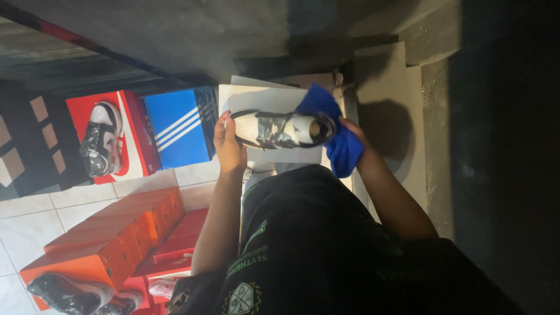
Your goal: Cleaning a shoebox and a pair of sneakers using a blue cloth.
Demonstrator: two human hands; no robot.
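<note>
The person holds a shoe [280,129] w/ both hands above a white box [274,102], over the lap. Left hand [229,143] is wrapped round the toe end, fingers closed on it, thumb on the sole edge. Right hand [353,133] is at the heel end w/ a blue cloth [344,153] bunched between palm and shoe; fingers mostly hidden by the cloth, so exact grip on that side can't be told, but it seems closed on cloth + heel.

Judging from this, it's a wipe-down. To do it well: keep the left hand firm as anchor, press the cloth flat vs. bunched, and work heel to toe. Light is dim, so tilting the shoe would help in checking for smears.

Left of the white box: a blue box [178,125], then a red box [137,134] w/ a 2nd shoe [102,140] on it. Orange boxes [116,233] sit further down-left on the tile.
</note>
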